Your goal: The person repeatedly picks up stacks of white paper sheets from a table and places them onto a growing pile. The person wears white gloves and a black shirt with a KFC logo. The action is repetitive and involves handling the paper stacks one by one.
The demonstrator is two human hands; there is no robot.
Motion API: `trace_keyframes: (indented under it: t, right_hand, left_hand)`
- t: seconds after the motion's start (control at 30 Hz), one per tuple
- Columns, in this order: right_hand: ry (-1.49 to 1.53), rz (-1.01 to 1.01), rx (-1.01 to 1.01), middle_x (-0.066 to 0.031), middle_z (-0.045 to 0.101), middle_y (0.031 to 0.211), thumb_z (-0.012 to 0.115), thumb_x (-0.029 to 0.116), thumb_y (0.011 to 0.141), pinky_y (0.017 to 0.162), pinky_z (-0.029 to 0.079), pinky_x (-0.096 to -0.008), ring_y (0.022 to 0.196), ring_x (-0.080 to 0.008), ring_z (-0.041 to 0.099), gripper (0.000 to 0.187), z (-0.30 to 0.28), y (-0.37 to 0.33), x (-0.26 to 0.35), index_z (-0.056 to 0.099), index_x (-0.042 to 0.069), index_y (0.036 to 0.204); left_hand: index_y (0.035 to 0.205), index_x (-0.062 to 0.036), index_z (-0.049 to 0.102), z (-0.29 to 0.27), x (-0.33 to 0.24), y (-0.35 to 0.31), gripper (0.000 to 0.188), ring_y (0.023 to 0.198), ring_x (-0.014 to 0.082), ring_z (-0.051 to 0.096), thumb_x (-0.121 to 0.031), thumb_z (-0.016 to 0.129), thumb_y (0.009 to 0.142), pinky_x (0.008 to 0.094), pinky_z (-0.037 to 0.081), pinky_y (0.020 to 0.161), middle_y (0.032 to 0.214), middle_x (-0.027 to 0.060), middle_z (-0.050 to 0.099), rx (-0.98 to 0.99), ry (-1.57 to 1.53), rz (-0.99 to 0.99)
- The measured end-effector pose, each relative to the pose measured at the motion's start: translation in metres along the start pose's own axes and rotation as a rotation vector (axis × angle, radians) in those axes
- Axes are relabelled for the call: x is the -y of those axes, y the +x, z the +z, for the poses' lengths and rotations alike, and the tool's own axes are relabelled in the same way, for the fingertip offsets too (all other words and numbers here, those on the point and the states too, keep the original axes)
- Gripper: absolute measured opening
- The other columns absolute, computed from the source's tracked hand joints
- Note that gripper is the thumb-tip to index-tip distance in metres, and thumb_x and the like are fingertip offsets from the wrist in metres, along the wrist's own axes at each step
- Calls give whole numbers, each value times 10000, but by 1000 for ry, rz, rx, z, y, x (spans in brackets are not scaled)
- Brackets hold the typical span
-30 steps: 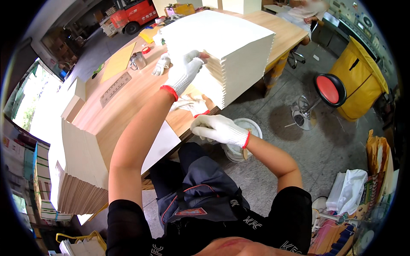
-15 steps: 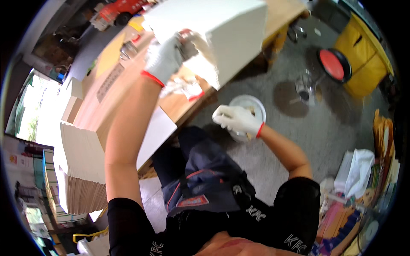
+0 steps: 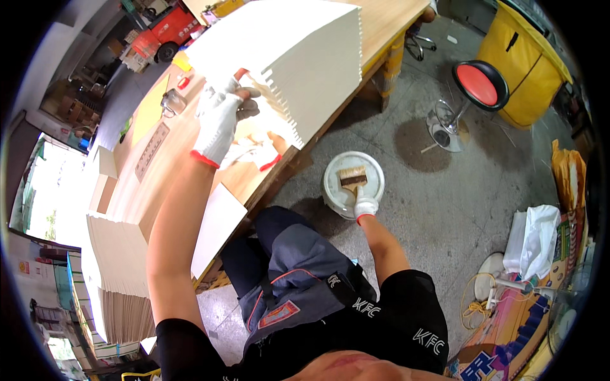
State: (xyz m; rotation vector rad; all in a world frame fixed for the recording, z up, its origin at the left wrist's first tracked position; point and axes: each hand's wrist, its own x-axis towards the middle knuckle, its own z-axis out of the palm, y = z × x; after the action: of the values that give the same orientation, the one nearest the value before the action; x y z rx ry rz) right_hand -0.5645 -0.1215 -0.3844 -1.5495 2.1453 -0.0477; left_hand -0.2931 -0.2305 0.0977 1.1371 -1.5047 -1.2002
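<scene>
On my right hand point(image 3: 365, 207) is a white knit glove with a red cuff. Its fingers are closed around the handle of a flat, wide brush point(image 3: 353, 180), held over a round white bucket point(image 3: 380, 166). My left hand point(image 3: 222, 117), gloved the same way, hovers by the stepped edge of a tall stack of white sheets point(image 3: 327, 79) on the workbench. Its fingers are apart and partly curled, with bare fingertips showing, and nothing can be seen in them. Below that hand lies a crumpled white glove point(image 3: 257, 152) with a red cuff.
The wooden bench point(image 3: 152, 184) carries a ruler-like strip point(image 3: 152, 152), a glass jar point(image 3: 173, 103) and a pale stack of sheets point(image 3: 117, 247). A red-seated stool point(image 3: 478, 86) stands to the right, before a yellow bag-like bin point(image 3: 524, 70). White plastic point(image 3: 539, 238) lies at lower right.
My right hand has moved down over the bucket and now grips the brush handle. My left hand has shifted slightly left and down, and the whole view has turned a little.
</scene>
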Motion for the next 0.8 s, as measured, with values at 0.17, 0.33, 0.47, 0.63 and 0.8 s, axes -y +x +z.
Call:
trace_keyframes:
  t: [0.17, 0.33, 0.47, 0.63, 0.8]
  right_hand:
    - [179, -151, 66, -213, 710, 1064, 527, 344, 902, 867, 529, -481, 960, -393, 696, 727, -45, -25, 33, 260, 149, 1550]
    - [1191, -351, 92, -97, 619, 824, 465, 147, 955, 549, 502, -335, 596, -193, 570, 643, -152, -59, 59, 250, 103, 1559]
    - [1422, -646, 28, -41, 559, 803, 452, 81, 983, 444, 410, -227, 518, -86, 486, 684, -307, -130, 106, 157, 118, 1599]
    - [1501, -737, -1, -87, 615, 876, 501, 152, 1004, 503, 495, -291, 576, -128, 565, 647, -337, -146, 176, 206, 116, 1578]
    - [1028, -1123, -462, -241, 591, 1281, 491, 115, 1006, 707, 546, -374, 754, -228, 656, 609, -289, -192, 196, 231, 65, 1555]
  left_hand:
    - [1338, -24, 533, -8, -4, -8, 384, 726, 168, 650, -56, 459, 962, 347, 607, 691, 916, 97, 676, -143, -313, -79]
    - [1272, -34, 544, -22, -15, 2, 303, 715, 178, 625, -178, 407, 1044, 370, 608, 712, 895, 58, 634, -93, -544, -226]
    - [1254, -40, 565, -26, -21, 10, 315, 715, 146, 610, -196, 373, 1060, 360, 614, 711, 896, 39, 620, -68, -477, -234]
    - [1351, -47, 531, -37, -21, 21, 369, 759, 147, 647, -91, 458, 992, 365, 601, 747, 959, 52, 666, -69, -271, -251]
    - [1352, -40, 545, -71, -14, 30, 406, 767, 142, 642, -66, 467, 954, 348, 593, 762, 982, 49, 666, 162, -318, -271]
